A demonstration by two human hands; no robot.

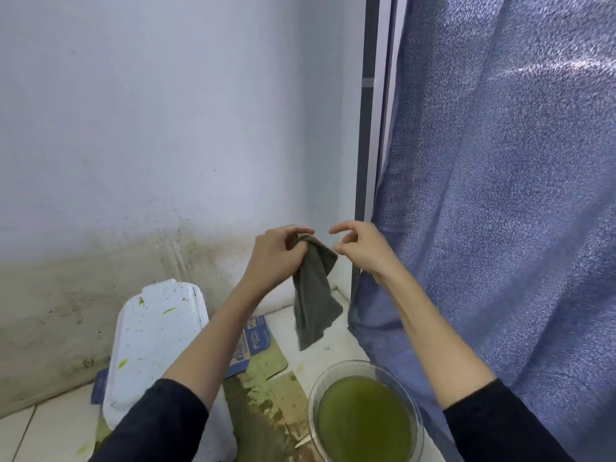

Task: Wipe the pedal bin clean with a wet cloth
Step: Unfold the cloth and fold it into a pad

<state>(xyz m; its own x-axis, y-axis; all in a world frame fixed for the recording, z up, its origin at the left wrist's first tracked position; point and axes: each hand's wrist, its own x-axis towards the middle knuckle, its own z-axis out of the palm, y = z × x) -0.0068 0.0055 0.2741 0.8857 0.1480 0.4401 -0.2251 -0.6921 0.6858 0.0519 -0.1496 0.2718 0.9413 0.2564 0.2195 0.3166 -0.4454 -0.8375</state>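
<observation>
A: Gripping the grey cloth (315, 295) by its top corner with the left hand (275, 258), fingers curled round the bunched edge; rest of it hanging loose in the air.

B: And the right hand (361, 250)?

A: Just beside the cloth, apart from it, holding nothing; fingers loosely curled, thumb and forefinger narrow as if about to pinch the other corner.

B: Below the hands?

A: Glass bowl (365, 411) of murky green water, near and to the right. White pedal bin (156, 345) to the left, lid shut, speckled with green splashes. Stained cardboard (263, 388) on the floor between the two, dirty wall (150, 128) beyond, blue curtain (500, 195) on the right.

B: Doing this step well, then?

A: Probably: taking the free corner, folding into a flat pad, wringing over the bowl so no drips land on the floor. Then wiping the lid from far edge to near, turning to a fresh face once green. Water already looking dirty, so likely worth changing.
</observation>
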